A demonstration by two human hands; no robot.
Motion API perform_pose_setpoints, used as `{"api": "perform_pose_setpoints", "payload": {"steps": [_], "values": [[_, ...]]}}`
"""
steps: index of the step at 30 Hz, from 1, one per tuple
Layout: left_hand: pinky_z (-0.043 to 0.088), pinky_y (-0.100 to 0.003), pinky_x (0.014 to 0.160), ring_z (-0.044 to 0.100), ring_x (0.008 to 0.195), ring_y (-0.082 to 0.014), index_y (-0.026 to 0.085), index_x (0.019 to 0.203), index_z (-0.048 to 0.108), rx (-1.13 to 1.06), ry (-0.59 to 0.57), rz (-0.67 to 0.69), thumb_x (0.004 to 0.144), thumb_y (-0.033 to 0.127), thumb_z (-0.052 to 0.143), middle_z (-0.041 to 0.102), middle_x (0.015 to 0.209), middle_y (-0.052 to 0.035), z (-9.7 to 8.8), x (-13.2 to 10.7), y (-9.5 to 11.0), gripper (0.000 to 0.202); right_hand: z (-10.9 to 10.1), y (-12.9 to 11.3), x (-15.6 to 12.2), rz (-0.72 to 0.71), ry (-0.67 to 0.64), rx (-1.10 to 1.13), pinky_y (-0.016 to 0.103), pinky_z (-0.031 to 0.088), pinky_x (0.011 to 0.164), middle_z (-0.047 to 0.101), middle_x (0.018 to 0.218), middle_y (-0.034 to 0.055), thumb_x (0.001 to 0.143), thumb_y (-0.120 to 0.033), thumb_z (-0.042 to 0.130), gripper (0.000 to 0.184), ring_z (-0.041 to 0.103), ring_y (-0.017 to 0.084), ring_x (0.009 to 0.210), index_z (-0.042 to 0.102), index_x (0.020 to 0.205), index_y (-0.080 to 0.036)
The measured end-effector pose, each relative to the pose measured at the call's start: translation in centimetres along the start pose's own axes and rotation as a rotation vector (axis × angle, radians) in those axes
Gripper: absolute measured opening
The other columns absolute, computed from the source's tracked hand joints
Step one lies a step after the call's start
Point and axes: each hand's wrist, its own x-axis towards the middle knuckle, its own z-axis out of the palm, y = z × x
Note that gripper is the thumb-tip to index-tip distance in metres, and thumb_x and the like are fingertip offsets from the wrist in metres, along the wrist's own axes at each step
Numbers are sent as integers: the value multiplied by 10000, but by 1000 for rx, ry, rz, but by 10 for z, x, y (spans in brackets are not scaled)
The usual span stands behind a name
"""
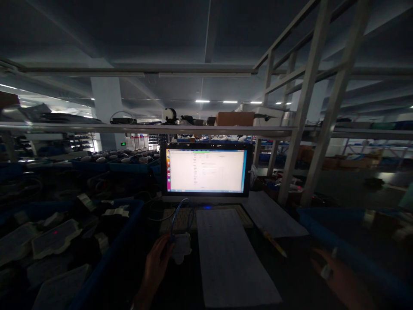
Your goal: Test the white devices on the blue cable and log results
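Observation:
My left hand (157, 263) is curled around a small white device (181, 248) on the dark bench in front of the monitor (205, 171). A blue cable (180, 212) loops up from the device toward the screen. My right hand (338, 277) hovers low at the right near a blue bin (325, 241), and a small pale object (326, 271) sits at its fingers. Dim light hides how those fingers are set. A long white sheet of paper (230, 258) lies between the two hands.
A blue bin (109, 254) at the left holds several white flat devices (54, 241). A yellow pencil (274, 244) lies by a second sheet (272, 215). A keyboard (180, 219) sits under the monitor. Metal rack uprights (301, 112) rise at the right, a shelf (145, 127) runs overhead.

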Motion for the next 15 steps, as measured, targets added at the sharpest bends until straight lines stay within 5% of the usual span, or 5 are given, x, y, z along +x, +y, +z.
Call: {"api": "perform_pose_setpoints", "payload": {"steps": [15], "values": [[570, -344, 818, 691, 916, -227, 203, 942, 697, -7, -17, -37, 792, 585, 525, 729, 979, -81, 0, 0, 0, 445, -5, -2, 1, -24, -26, 0, 387, 568, 702, 725, 955, 84, 701, -488, 498, 394, 695, 262, 788, 679, 939, -230]]}}
